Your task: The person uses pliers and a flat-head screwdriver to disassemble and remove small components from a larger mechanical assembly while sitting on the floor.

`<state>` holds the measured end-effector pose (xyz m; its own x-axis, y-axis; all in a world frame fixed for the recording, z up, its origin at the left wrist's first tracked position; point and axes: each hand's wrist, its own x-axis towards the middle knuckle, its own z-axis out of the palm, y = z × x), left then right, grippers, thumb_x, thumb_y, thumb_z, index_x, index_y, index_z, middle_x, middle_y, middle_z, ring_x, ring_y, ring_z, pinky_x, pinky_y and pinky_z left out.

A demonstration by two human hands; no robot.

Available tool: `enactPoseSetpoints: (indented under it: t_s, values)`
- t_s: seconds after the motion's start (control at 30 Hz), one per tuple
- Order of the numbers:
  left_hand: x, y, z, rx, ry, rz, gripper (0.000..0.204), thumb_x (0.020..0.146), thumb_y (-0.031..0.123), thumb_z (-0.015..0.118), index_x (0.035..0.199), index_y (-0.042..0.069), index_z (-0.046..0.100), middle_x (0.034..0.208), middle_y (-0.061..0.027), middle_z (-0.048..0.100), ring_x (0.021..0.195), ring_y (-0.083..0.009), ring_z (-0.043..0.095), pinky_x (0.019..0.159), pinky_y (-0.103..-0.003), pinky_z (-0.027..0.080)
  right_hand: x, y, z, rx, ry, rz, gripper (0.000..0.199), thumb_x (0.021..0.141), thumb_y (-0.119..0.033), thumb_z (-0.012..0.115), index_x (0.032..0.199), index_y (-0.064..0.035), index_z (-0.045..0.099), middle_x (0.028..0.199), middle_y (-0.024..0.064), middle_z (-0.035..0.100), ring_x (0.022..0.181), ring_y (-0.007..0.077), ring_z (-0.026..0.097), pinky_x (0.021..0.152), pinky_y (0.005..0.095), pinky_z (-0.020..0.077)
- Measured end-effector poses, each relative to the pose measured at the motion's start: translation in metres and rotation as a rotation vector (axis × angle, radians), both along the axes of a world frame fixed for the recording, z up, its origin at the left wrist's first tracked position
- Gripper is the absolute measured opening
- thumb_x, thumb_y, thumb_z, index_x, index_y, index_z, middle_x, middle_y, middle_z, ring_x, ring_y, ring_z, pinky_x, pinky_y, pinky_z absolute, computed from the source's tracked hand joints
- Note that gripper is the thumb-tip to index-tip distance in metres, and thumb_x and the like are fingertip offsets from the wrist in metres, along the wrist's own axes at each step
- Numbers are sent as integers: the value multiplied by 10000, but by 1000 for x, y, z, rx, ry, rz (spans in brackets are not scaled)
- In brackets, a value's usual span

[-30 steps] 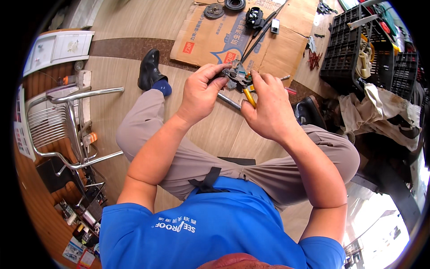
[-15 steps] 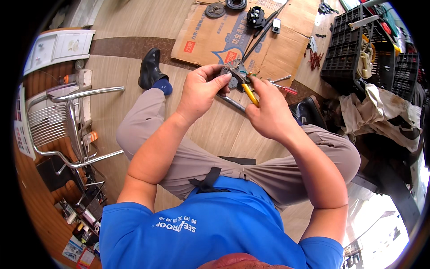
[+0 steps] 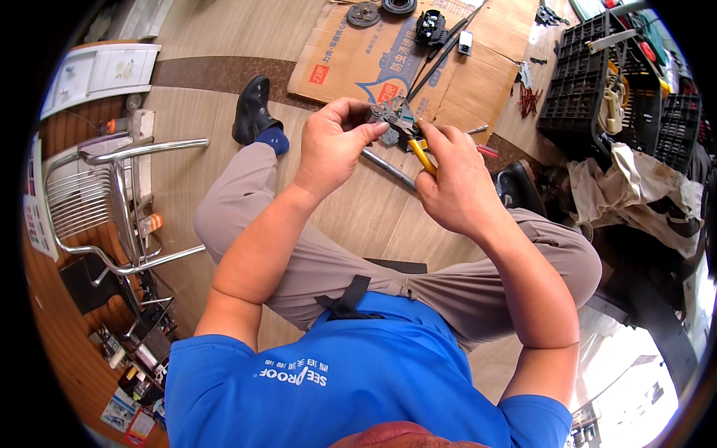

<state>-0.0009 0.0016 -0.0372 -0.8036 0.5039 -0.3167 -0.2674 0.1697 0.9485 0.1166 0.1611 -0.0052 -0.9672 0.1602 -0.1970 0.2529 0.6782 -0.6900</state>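
Observation:
My left hand [image 3: 334, 145] pinches a small grey metal part [image 3: 383, 113] between thumb and fingertips, above the near edge of the cardboard. Yellow-handled pliers [image 3: 423, 157] are gripped in my right hand [image 3: 461, 178], just to the right of that part. Their dark jaws point up and left, partly hidden by my fingers; whether they touch the part I cannot tell. Below both hands a metal tube [image 3: 388, 169] lies slantwise on the floor. A screwdriver with a red handle [image 3: 487, 151] shows beyond my right hand.
On the flattened cardboard [image 3: 340, 56] lie a round disc [image 3: 364, 14], a black ring [image 3: 399, 6], a black block [image 3: 431, 27] and black cables [image 3: 437, 67]. A black crate [image 3: 571, 93] stands at right, near red screws [image 3: 529, 102]. A metal-framed chair [image 3: 112, 201] is at left.
The pliers' jaws have drawn back to the right from the metal part, which shows more fully now. My left hand keeps its pinch, nearly still.

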Motion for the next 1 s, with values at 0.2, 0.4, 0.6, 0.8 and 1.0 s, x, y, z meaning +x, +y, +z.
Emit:
enactPoseSetpoints:
  t_s: [0.2,0.4,0.6,0.8,1.0]
  values:
    - [-2,0,4,-47,43,-17,168,825,-31,675,963,-29,579,846,-68,661,726,-112,642,651,-227,517,0,-1,1,12,27,-4,551,742,-90,568,1273,29,478,1133,231,528,1085,376,492,933,470,410]
    - [-5,0,6,-69,64,-22,171,814,-47,678,949,-32,574,851,-77,662,740,-118,647,678,-244,543,0,0,2,12,40,-11,550,740,-90,570,1271,27,483,1129,227,525,1081,374,490,933,466,407]
    - [-3,2,5,-76,91,12,165,788,-42,692,937,-47,620,852,-88,689,773,-107,645,704,-234,529,0,-2,2,8,60,14,558,737,-96,582,1274,18,482,1118,217,524,1082,369,484,920,462,404]
    - [-1,4,4,-154,164,7,128,782,-54,679,902,-45,633,834,-89,699,765,-102,649,708,-243,525,0,-4,3,49,72,18,564,730,-104,598,1269,7,476,1113,207,523,1080,361,482,912,465,401]
    - [3,4,-3,-100,219,26,123,778,-47,678,892,-35,636,814,-89,699,739,-104,649,674,-247,520,1,-7,0,85,99,8,567,723,-101,599,1266,12,480,1125,201,525,1084,359,480,917,468,393]
